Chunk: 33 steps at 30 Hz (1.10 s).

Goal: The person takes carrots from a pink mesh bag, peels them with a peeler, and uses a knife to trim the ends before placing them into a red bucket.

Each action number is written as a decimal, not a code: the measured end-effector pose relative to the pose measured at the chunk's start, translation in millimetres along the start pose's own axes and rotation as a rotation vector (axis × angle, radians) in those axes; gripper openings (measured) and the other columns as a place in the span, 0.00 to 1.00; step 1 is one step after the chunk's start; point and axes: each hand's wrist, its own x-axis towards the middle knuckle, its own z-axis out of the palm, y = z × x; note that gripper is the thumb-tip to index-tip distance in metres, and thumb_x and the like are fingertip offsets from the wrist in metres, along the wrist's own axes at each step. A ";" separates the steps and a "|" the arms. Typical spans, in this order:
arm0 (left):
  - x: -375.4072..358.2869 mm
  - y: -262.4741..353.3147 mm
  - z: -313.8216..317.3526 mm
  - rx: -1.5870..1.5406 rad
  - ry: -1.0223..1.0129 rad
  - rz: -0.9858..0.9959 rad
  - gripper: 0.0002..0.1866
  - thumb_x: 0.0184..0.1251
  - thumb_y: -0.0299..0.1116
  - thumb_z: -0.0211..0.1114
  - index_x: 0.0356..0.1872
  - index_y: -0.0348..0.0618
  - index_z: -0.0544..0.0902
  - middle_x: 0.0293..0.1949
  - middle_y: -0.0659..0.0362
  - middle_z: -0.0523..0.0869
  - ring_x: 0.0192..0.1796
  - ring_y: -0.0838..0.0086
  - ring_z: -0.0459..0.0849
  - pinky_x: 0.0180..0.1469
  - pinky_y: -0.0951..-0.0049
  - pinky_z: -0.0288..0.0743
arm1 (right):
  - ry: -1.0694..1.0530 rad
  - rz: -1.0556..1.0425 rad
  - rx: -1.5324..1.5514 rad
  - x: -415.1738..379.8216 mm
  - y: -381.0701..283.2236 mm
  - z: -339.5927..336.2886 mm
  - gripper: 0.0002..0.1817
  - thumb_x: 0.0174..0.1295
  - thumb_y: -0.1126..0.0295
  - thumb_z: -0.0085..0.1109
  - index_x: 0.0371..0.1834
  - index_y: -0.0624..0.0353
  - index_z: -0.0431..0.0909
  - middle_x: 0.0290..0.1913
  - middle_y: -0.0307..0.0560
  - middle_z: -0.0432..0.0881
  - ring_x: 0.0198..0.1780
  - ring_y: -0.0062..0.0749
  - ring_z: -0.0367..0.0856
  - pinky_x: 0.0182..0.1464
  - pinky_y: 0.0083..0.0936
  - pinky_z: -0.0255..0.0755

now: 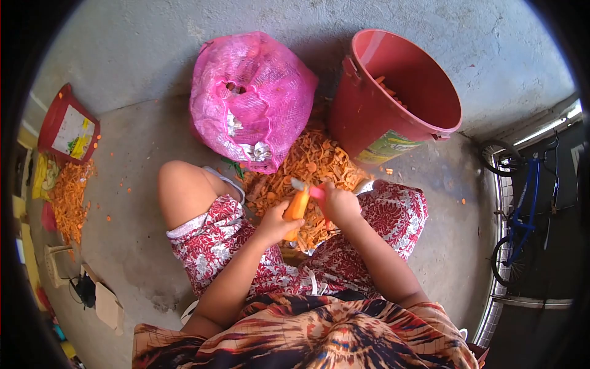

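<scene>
My left hand (279, 224) is closed round a peeled orange carrot (297, 212), which points up and away from me. My right hand (342, 206) grips a pink-handled peeler (317, 192), held close against the carrot's upper right side. A pale, blurred tip shows at the carrot's far end. Both hands are over a heap of carrot peelings (313, 157) on the floor between my crossed legs. Fingers hide most of the peeler's handle.
Behind the heap stand a stuffed pink mesh sack (252, 98) and a large red bucket (393, 92) with carrots inside. At left, a smaller red bucket (69, 126) stands by more peelings (69, 197). A blue bicycle (525, 215) is at right.
</scene>
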 end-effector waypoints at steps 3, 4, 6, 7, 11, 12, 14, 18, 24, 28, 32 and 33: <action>-4.7 2.7 4.5 0.003 0.005 0.087 0.26 0.47 0.34 0.67 0.49 0.36 0.71 0.39 0.54 0.79 0.39 0.73 0.78 0.43 0.75 0.69 | 0.043 0.131 0.064 5.1 7.4 -5.1 0.11 0.53 0.65 0.50 0.38 0.58 0.68 0.24 0.52 0.79 0.27 0.45 0.80 0.30 0.37 0.73; -4.2 5.2 3.3 -0.021 0.005 0.054 0.26 0.47 0.33 0.67 0.49 0.35 0.71 0.39 0.55 0.79 0.40 0.74 0.77 0.44 0.75 0.69 | 0.050 0.164 0.092 6.1 9.2 -6.9 0.11 0.53 0.66 0.49 0.38 0.58 0.68 0.24 0.52 0.79 0.28 0.46 0.80 0.30 0.37 0.73; -1.2 10.3 -0.2 -0.073 0.011 -0.013 0.25 0.48 0.32 0.66 0.48 0.33 0.70 0.39 0.57 0.78 0.41 0.76 0.76 0.44 0.76 0.69 | 0.038 0.171 0.146 6.4 12.6 -7.9 0.12 0.53 0.65 0.50 0.38 0.59 0.69 0.26 0.55 0.79 0.31 0.49 0.79 0.33 0.39 0.72; 0.0 7.3 -0.1 -0.149 0.027 0.003 0.24 0.50 0.32 0.64 0.49 0.34 0.69 0.40 0.56 0.78 0.42 0.76 0.76 0.44 0.75 0.69 | 0.048 0.155 0.183 7.3 16.8 -4.0 0.13 0.53 0.64 0.50 0.38 0.59 0.69 0.26 0.56 0.78 0.31 0.49 0.78 0.34 0.40 0.71; 3.9 0.3 -4.1 -0.541 -0.015 -0.163 0.23 0.52 0.36 0.60 0.50 0.38 0.69 0.39 0.57 0.78 0.42 0.74 0.76 0.44 0.76 0.68 | 0.016 0.128 0.283 9.7 20.0 -6.6 0.14 0.53 0.64 0.51 0.37 0.61 0.69 0.27 0.59 0.78 0.33 0.52 0.77 0.36 0.41 0.70; 4.3 1.1 -5.1 -0.614 -0.031 -0.182 0.23 0.53 0.34 0.60 0.50 0.38 0.68 0.39 0.57 0.78 0.42 0.74 0.76 0.44 0.76 0.69 | 0.027 0.111 0.309 9.9 21.5 -5.5 0.14 0.53 0.62 0.52 0.36 0.61 0.70 0.28 0.59 0.78 0.33 0.52 0.77 0.36 0.40 0.70; 4.6 1.7 -7.3 -0.760 -0.062 -0.219 0.22 0.54 0.30 0.59 0.51 0.38 0.67 0.40 0.56 0.79 0.43 0.73 0.77 0.45 0.76 0.70 | 0.051 0.077 0.359 11.4 23.8 -2.3 0.15 0.53 0.59 0.54 0.34 0.61 0.72 0.29 0.58 0.78 0.34 0.52 0.77 0.37 0.37 0.69; 3.8 2.4 -2.8 -0.755 0.022 -0.090 0.19 0.53 0.28 0.60 0.47 0.39 0.68 0.38 0.56 0.78 0.43 0.71 0.77 0.45 0.72 0.71 | 0.040 0.042 0.398 9.1 17.4 -8.9 0.13 0.53 0.62 0.52 0.30 0.62 0.69 0.27 0.60 0.77 0.33 0.53 0.76 0.36 0.41 0.68; 10.9 -10.0 -1.9 -1.047 0.100 -0.077 0.16 0.54 0.31 0.61 0.43 0.41 0.68 0.37 0.54 0.77 0.43 0.65 0.77 0.48 0.62 0.70 | 0.000 -0.001 0.410 9.2 18.1 -11.2 0.11 0.51 0.65 0.52 0.31 0.61 0.70 0.28 0.59 0.77 0.34 0.51 0.76 0.37 0.40 0.68; 10.8 -9.8 -1.3 -1.110 0.066 -0.119 0.19 0.57 0.37 0.58 0.45 0.42 0.65 0.38 0.52 0.75 0.44 0.62 0.75 0.50 0.60 0.68 | -0.064 -0.062 0.402 8.0 19.2 -14.3 0.10 0.49 0.68 0.51 0.33 0.60 0.70 0.29 0.58 0.77 0.34 0.51 0.76 0.38 0.39 0.68; 9.3 -0.3 -1.8 -1.234 0.112 -0.168 0.20 0.58 0.41 0.56 0.47 0.44 0.62 0.39 0.51 0.74 0.46 0.60 0.74 0.51 0.59 0.67 | -0.100 -0.052 0.367 7.0 16.6 -16.1 0.11 0.49 0.68 0.51 0.34 0.59 0.70 0.30 0.57 0.77 0.35 0.50 0.76 0.38 0.39 0.68; 8.3 2.1 -2.4 -1.245 0.115 -0.165 0.21 0.59 0.41 0.56 0.47 0.44 0.61 0.40 0.51 0.73 0.46 0.59 0.74 0.51 0.59 0.66 | -0.107 -0.052 0.365 7.0 16.1 -16.2 0.11 0.49 0.68 0.51 0.34 0.59 0.70 0.30 0.57 0.78 0.35 0.50 0.76 0.38 0.39 0.68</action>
